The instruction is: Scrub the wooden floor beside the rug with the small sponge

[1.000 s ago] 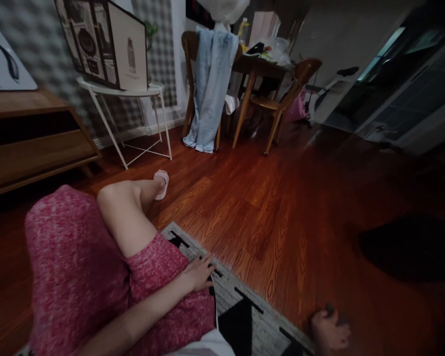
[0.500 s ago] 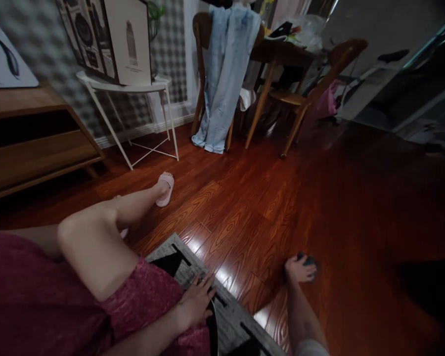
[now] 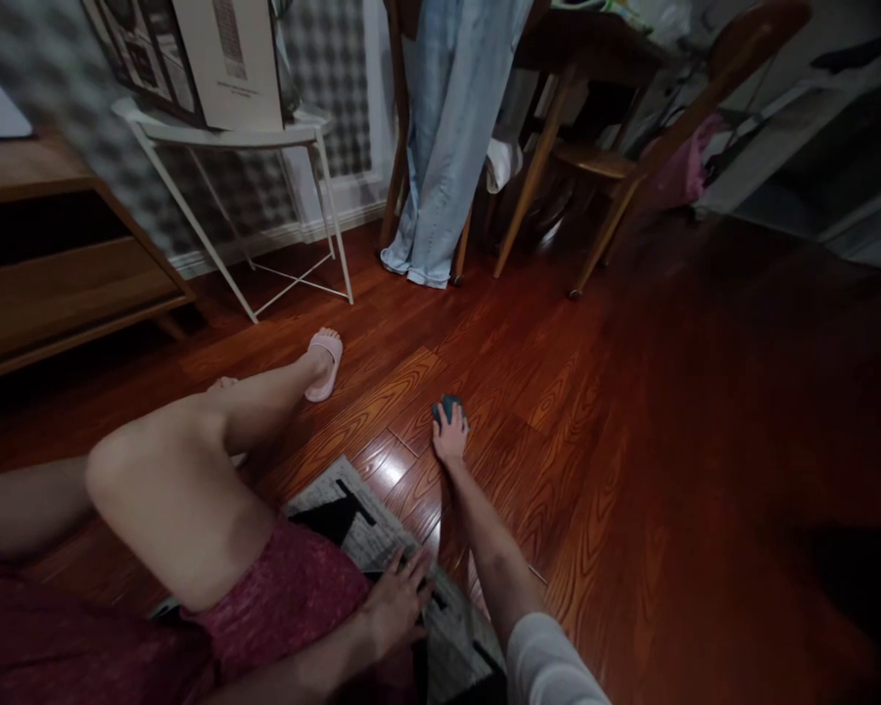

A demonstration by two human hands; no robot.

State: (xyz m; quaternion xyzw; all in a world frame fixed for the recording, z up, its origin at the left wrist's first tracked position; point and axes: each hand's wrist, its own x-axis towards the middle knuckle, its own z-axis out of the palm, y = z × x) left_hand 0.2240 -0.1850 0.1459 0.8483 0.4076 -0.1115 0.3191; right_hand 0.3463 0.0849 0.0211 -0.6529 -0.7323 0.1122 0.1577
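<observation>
On the wood-grain floor in the middle, my right hand (image 3: 451, 434) presses down with its fingers over a small dark teal cloth-like pad (image 3: 447, 404). Most of the pad is hidden under the fingers, so I cannot make out its exact kind. My right arm is stretched out, with a pale sleeve bunched at the elbow. Lower down, my left hand (image 3: 402, 599) lies with fingers spread beside the maroon shorts (image 3: 301, 578), over the edge of the grey and black rug (image 3: 455, 627). It holds nothing that I can see.
A bent leg with a pink slipper (image 3: 324, 367) reaches across the left. Behind stand a white side table (image 3: 227, 132), light blue jeans (image 3: 447, 147) over a chair, a wooden table (image 3: 594, 44) and another wooden chair (image 3: 609, 166). A low wooden cabinet (image 3: 44, 284) stands at left.
My right hand has swept the pad left and farther away across the floor. My left hand stays beside the shorts. The view has tipped down slightly.
</observation>
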